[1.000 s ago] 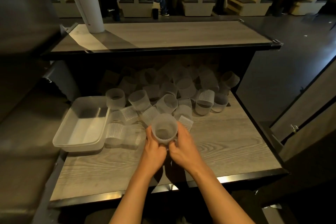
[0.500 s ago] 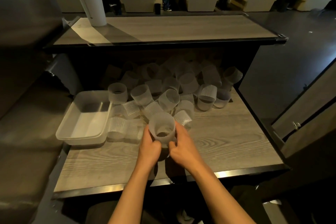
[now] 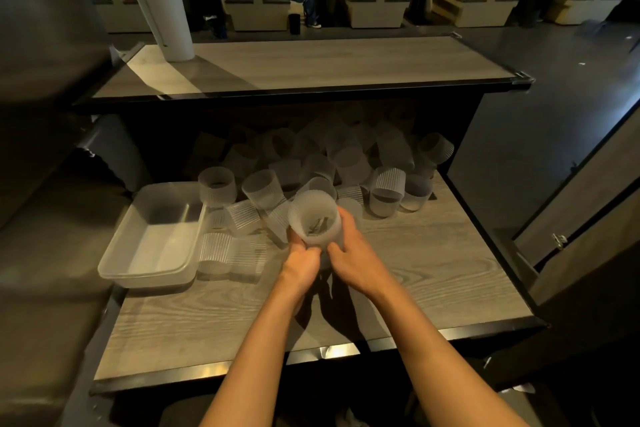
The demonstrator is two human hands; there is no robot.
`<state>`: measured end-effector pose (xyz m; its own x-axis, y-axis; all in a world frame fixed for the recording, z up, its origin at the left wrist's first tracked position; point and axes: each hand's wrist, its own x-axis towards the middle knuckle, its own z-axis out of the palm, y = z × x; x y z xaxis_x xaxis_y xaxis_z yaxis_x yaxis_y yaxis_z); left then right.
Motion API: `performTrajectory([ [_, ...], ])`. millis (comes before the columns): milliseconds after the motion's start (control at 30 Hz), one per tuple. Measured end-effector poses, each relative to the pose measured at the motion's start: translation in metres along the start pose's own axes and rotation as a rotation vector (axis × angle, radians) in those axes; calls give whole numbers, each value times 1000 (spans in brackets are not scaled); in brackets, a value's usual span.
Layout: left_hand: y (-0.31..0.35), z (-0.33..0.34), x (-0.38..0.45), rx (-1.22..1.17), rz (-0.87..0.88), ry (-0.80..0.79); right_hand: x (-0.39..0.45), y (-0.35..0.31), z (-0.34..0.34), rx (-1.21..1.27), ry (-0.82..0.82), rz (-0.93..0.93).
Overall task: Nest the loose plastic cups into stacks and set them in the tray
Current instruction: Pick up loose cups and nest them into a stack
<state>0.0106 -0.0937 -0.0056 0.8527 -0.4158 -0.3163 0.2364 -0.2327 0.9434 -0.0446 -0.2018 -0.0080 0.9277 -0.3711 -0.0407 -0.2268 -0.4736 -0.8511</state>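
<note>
Gripping a translucent cup (image 3: 314, 220) from both sides, the left hand (image 3: 300, 262) and right hand (image 3: 353, 262) curl their fingers round its base at the centre of the frame, its mouth tipped toward the camera. Just behind it, loose cups (image 3: 346, 163) lie heaped under the upper shelf (image 3: 311, 62). At left centre, the clear tray (image 3: 114, 262) sits on the wooden counter (image 3: 433, 270), two nested stacks (image 3: 230, 253) lying beside it.

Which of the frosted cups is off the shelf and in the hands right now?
The cup at the pile's near edge, mouth tilted toward the camera, gripped by the left hand and right hand; all others lie or stand on the shelf.
</note>
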Motion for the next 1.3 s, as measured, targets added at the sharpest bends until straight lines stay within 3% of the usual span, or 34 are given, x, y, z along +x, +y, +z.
performTrajectory([
  [133, -20, 2, 10, -103, 22, -13, -5, 3, 2, 63, -38, 28],
  [367, -5, -6, -11, -3, 154, 21, -13, 4, -2, 116, -45, -8],
  [600, -35, -10, -14, 125, 108, 57, -32, 20, 3, -60, -122, 11],
  [967, -15, -12, -9, 274, 161, 93, -22, 6, -2, -74, -58, -30],
  [1300, -47, -10, -3, 292, 149, 45, -24, 25, 7, -115, -78, -46],
])
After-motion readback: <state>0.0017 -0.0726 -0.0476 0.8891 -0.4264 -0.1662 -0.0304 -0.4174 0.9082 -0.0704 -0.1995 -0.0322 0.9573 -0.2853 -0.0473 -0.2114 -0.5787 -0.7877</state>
